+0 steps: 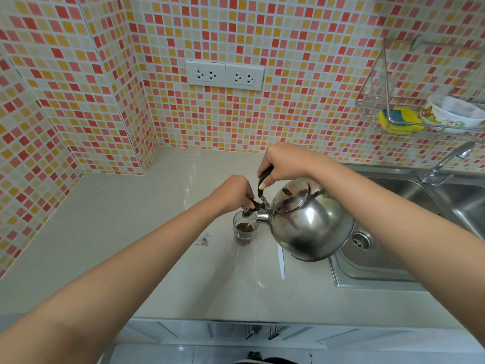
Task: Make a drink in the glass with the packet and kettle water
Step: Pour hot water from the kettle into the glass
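Kettle (311,219) tipped over glass (244,230), sink (388,261) beside

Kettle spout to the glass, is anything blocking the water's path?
Nothing visible does. The left hand holds the spout cap lifted clear, the right hand tilts the kettle, and the spout sits right over the open glass.

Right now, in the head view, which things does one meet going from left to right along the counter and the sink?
Dark spill mark → glass → steel kettle → sink drain → faucet.
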The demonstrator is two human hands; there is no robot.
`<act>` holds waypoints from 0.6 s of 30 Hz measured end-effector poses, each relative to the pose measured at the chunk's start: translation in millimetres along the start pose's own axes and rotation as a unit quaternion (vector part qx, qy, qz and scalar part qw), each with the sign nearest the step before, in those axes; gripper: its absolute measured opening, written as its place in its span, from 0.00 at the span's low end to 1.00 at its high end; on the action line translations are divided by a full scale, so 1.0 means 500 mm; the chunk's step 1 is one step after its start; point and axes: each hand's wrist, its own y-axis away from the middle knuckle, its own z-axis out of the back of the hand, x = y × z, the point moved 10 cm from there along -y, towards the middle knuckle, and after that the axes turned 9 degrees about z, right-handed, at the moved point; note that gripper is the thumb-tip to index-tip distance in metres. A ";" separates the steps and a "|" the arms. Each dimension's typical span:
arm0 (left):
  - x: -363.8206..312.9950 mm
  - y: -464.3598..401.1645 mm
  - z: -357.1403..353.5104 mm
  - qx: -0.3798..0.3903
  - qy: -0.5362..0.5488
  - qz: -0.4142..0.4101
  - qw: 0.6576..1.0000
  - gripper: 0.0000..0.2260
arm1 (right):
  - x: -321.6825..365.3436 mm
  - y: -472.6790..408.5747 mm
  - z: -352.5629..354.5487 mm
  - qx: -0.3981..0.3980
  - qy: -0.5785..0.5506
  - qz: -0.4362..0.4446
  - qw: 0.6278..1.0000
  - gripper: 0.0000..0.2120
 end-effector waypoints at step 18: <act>-0.003 0.004 -0.001 -0.007 -0.015 -0.004 1.000 0.13 | 0.003 0.000 -0.005 0.006 -0.006 -0.006 1.000 0.11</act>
